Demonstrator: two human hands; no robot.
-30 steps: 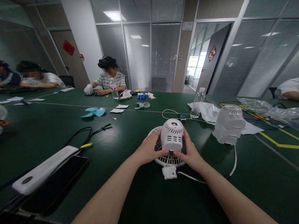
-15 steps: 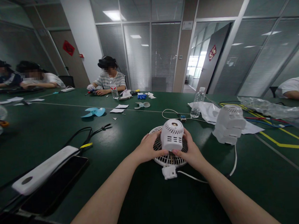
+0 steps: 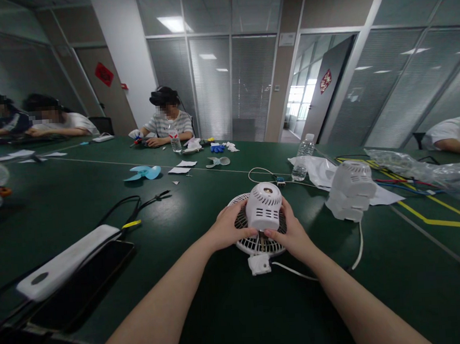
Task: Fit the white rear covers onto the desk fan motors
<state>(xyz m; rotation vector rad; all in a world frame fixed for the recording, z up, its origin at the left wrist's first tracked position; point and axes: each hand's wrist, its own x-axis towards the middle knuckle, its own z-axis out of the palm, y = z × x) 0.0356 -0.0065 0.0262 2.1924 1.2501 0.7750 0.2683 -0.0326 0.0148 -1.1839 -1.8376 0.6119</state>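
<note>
Between my two hands sits a white fan motor housing point(image 3: 264, 207) with vent slots, on top of a round white fan grille point(image 3: 242, 246) lying on the green table. My left hand point(image 3: 230, 226) is closed on the housing's left side, thumb at its lower front. On the other side, my right hand point(image 3: 293, 229) grips the housing likewise, the two thumbs nearly meeting. A small white plastic block point(image 3: 259, 264) lies at the grille's near edge, with a white cable point(image 3: 294, 272) running right from it. My fingertips behind the housing are hidden.
To the right stand more white housings point(image 3: 351, 190), stacked, and a water bottle point(image 3: 304, 157). Blue fan blades point(image 3: 143, 172) and clear fan blades point(image 3: 217, 162) lie farther back. At left are a white power strip point(image 3: 70, 262) and a black phone point(image 3: 84, 284). Other people sit around the table.
Both hands keep the same hold on the housing, which stays on the grille. The whole view has shifted very slightly.
</note>
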